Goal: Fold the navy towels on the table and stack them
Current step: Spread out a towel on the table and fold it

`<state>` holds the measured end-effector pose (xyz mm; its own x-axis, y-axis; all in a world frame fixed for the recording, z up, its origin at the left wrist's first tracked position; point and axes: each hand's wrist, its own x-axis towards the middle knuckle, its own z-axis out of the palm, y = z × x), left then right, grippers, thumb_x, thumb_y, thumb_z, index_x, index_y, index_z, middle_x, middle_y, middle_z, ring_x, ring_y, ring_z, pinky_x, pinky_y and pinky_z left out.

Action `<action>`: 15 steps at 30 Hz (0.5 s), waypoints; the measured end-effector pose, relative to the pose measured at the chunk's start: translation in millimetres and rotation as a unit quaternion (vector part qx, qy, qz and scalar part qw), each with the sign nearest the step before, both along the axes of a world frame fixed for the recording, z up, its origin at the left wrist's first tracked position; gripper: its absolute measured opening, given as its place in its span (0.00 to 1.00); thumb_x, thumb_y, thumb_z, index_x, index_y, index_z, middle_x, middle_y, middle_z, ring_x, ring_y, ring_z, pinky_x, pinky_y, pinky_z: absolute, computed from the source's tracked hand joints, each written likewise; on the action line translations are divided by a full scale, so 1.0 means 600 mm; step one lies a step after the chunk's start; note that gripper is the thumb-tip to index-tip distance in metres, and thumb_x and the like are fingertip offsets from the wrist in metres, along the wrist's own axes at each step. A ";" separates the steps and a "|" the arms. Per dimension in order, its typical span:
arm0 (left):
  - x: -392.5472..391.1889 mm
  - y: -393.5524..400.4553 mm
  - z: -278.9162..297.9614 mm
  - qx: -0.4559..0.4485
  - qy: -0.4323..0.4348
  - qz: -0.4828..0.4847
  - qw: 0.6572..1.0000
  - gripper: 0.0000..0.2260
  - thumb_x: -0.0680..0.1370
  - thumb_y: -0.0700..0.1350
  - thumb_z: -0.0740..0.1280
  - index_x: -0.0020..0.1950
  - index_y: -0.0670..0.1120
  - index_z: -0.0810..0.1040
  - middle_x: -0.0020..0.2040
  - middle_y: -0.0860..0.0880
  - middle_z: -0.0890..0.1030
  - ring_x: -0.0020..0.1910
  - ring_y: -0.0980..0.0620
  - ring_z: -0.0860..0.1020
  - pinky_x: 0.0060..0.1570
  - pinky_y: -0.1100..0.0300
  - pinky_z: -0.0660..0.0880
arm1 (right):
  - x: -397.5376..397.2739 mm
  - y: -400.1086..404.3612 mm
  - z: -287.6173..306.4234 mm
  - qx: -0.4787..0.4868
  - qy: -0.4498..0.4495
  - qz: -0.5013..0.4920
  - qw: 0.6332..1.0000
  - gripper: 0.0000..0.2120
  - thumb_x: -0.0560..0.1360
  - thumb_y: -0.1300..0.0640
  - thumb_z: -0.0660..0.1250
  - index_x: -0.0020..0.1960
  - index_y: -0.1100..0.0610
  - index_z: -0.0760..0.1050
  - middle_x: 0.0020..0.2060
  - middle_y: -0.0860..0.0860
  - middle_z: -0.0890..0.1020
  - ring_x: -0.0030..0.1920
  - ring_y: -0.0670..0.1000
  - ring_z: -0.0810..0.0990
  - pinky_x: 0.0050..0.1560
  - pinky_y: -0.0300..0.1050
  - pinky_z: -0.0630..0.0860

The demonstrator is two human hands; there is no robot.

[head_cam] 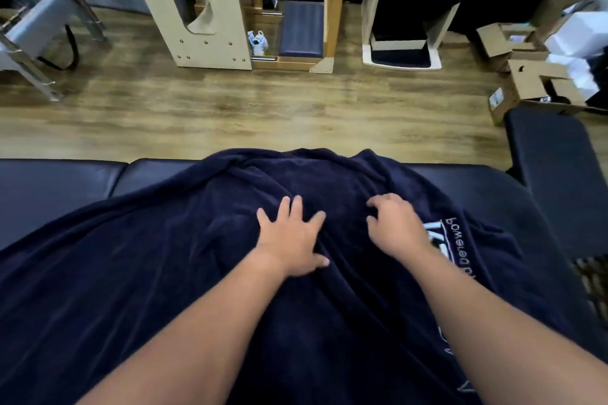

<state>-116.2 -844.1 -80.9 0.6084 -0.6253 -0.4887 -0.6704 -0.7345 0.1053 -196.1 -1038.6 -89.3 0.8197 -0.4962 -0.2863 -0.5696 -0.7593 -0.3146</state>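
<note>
A large navy towel (164, 266) lies spread and rumpled over the black padded table (56, 187), with white lettering showing near its right side. My left hand (292, 237) rests flat on the towel's middle, fingers apart, palm down. My right hand (394, 227) sits on the cloth just to the right, fingers curled down into the fabric beside the lettering. The blur keeps me from telling whether it pinches the cloth. The towel's far edge bunches at the table's far side. I see no folded stack.
Beyond the table is a wooden floor (230, 108). Pale wooden equipment frames (204, 10) stand along the far side. Open cardboard boxes (533, 82) lie at the right. A second black padded bench (556, 154) stands to the right of the table.
</note>
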 end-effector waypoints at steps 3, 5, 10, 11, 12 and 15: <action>-0.049 -0.053 -0.020 0.019 0.029 -0.020 0.999 0.51 0.70 0.70 0.71 0.80 0.65 0.38 0.81 0.42 0.31 0.78 0.31 0.33 0.68 0.20 0.45 | -0.031 -0.035 -0.009 0.002 -0.093 -0.038 0.995 0.14 0.81 0.58 0.62 0.65 0.54 0.78 0.63 0.51 0.77 0.60 0.56 0.78 0.60 0.53 0.76; -0.061 -0.077 -0.024 0.052 0.053 -0.007 0.997 0.58 0.67 0.66 0.76 0.77 0.69 0.31 0.78 0.41 0.26 0.75 0.26 0.30 0.66 0.19 0.49 | -0.039 -0.073 -0.003 -0.035 -0.123 -0.100 0.987 0.14 0.82 0.59 0.60 0.64 0.55 0.77 0.62 0.53 0.76 0.56 0.59 0.79 0.55 0.53 0.76; -0.061 -0.118 -0.025 0.116 0.056 0.011 0.992 0.66 0.65 0.62 0.81 0.71 0.69 0.22 0.73 0.36 0.20 0.73 0.20 0.32 0.65 0.20 0.58 | -0.050 -0.179 0.017 -0.074 0.020 -0.235 0.969 0.14 0.77 0.66 0.61 0.60 0.57 0.75 0.58 0.58 0.77 0.49 0.63 0.77 0.45 0.50 0.72; -0.060 -0.123 -0.024 0.123 0.055 0.011 0.991 0.67 0.64 0.61 0.81 0.71 0.68 0.22 0.72 0.35 0.20 0.72 0.19 0.33 0.65 0.20 0.58 | -0.053 -0.189 0.017 -0.066 0.059 -0.234 0.968 0.11 0.76 0.63 0.63 0.56 0.56 0.76 0.54 0.57 0.79 0.47 0.62 0.76 0.44 0.50 0.73; -0.060 -0.127 -0.023 0.128 0.054 0.012 0.990 0.67 0.64 0.61 0.82 0.71 0.68 0.21 0.72 0.34 0.20 0.72 0.19 0.33 0.65 0.20 0.58 | -0.054 -0.196 0.016 -0.053 0.084 -0.228 0.968 0.09 0.75 0.60 0.66 0.55 0.54 0.76 0.52 0.56 0.80 0.46 0.60 0.76 0.44 0.49 0.75; -0.062 -0.129 -0.027 0.136 0.049 0.017 0.989 0.68 0.64 0.62 0.82 0.70 0.67 0.20 0.71 0.33 0.19 0.72 0.19 0.33 0.65 0.20 0.59 | -0.057 -0.200 0.023 0.029 0.107 -0.205 0.973 0.14 0.71 0.45 0.72 0.51 0.51 0.74 0.48 0.51 0.80 0.46 0.55 0.79 0.46 0.50 0.79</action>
